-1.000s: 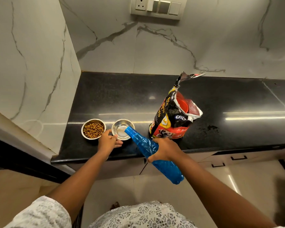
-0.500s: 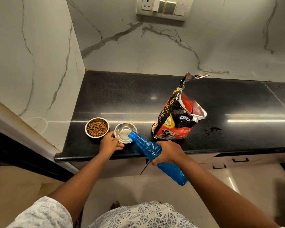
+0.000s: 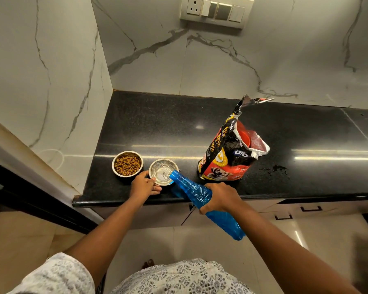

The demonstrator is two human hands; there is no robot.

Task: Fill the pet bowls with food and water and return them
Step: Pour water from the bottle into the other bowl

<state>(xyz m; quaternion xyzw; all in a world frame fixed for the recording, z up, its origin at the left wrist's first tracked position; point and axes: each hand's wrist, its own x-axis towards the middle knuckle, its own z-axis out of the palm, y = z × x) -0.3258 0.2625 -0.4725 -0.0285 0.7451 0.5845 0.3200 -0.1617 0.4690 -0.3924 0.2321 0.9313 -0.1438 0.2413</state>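
Two small steel bowls stand near the front edge of the black counter [image 3: 157, 128]. The left bowl [image 3: 127, 164] is full of brown kibble. The right bowl [image 3: 162, 171] holds some water, and my left hand [image 3: 144, 185] grips its near rim. My right hand [image 3: 219, 197] is wrapped around a blue plastic bottle [image 3: 191, 190], tilted with its open mouth over the bowl's right rim. Water runs from the bottle into the bowl. The bottle's base sticks out past the counter edge.
An opened red and black pet food bag [image 3: 229, 153] stands upright just right of the bowls. A small spill [image 3: 277, 168] marks the counter to the bag's right. Marble walls close the counter's left side and back. Drawers [image 3: 310, 209] sit below.
The bottle's mouth stays over the water bowl and the water in it has risen. The view has shifted slightly; both hands keep their holds.
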